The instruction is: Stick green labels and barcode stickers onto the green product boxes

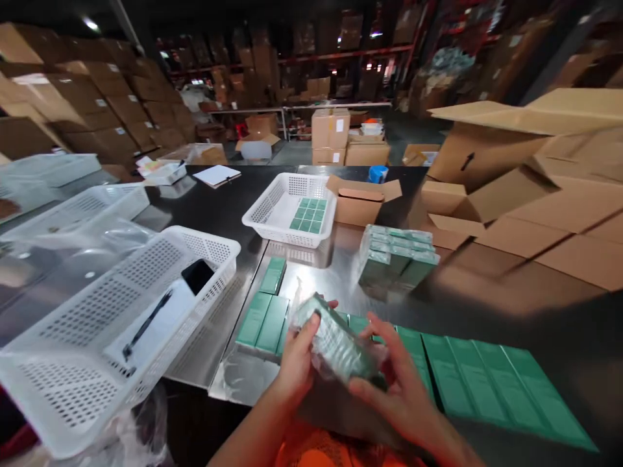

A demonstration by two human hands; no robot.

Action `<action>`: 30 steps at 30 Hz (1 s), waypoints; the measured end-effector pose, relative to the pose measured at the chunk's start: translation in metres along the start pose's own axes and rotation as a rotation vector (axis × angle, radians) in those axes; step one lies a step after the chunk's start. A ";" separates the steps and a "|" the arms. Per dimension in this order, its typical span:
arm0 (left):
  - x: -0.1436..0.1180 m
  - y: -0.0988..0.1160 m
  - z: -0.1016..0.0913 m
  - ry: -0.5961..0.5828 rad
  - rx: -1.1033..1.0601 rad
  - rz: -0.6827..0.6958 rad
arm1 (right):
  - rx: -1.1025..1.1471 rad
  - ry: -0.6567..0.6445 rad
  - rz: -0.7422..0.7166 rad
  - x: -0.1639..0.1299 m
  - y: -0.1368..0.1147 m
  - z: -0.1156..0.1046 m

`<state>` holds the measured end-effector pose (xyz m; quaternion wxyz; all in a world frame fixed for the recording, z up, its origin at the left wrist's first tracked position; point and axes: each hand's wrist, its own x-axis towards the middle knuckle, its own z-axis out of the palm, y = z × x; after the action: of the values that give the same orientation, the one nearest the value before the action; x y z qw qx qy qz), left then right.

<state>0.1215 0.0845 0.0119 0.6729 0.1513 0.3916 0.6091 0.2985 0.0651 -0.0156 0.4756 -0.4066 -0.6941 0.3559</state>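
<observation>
While both hands, left hand (298,363) and right hand (400,383), clamp the wrapped green box (335,340), its film stays taut above the table (311,272).

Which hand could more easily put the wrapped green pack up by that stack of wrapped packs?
Probably the right hand. It cups the wrapped green pack from the right side, and the stack of wrapped packs sits up and to the right. The left hand holds the pack's left end, farther away.
</observation>
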 end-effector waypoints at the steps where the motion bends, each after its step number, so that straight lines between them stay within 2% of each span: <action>1: 0.002 0.005 0.002 0.015 -0.019 0.029 | -0.055 -0.116 -0.064 -0.004 0.000 0.005; 3: 0.002 0.009 0.003 0.034 -0.034 0.024 | -0.160 -0.225 -0.199 -0.007 0.002 0.009; 4: 0.000 0.007 0.001 0.033 -0.040 0.010 | -0.199 -0.212 -0.258 -0.006 0.004 0.009; 8: -0.012 -0.014 -0.011 -0.011 -0.063 -0.098 | -0.291 -0.025 -0.422 0.009 -0.001 0.007; 10: -0.017 -0.023 -0.016 -0.038 -0.067 -0.131 | -0.296 -0.038 -0.452 0.021 -0.011 0.003; 12: -0.020 -0.024 -0.020 -0.046 -0.026 -0.134 | -0.271 -0.130 -0.386 0.035 -0.022 -0.004; 14: -0.022 -0.018 -0.023 -0.074 0.066 -0.126 | -0.196 -0.181 -0.220 0.049 -0.030 -0.011; 17: -0.025 -0.009 -0.030 -0.213 0.217 -0.158 | -0.041 -0.256 0.078 0.076 -0.030 -0.016; 19: -0.029 -0.009 -0.038 -0.281 0.273 -0.188 | 0.061 -0.338 0.225 0.101 -0.022 -0.012; 20: -0.031 -0.010 -0.042 -0.280 0.296 -0.184 | 0.102 -0.329 0.273 0.115 -0.015 -0.008; 23: -0.040 -0.015 -0.055 -0.186 0.342 -0.126 | 0.173 -0.129 0.321 0.164 0.012 0.012; 24: -0.043 -0.015 -0.059 -0.157 0.365 -0.103 | 0.171 -0.098 0.327 0.181 0.023 0.020; 27: -0.054 -0.016 -0.071 -0.133 0.467 -0.037 | 0.126 -0.135 0.349 0.218 0.056 0.050; 30: -0.064 -0.018 -0.085 -0.150 0.544 0.041 | 0.014 -0.211 0.355 0.231 0.083 0.084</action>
<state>0.0764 -0.0028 -0.0334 0.6222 0.3788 0.4868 0.4821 0.1879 0.2995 -0.0279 0.3329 -0.4796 -0.6550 0.4797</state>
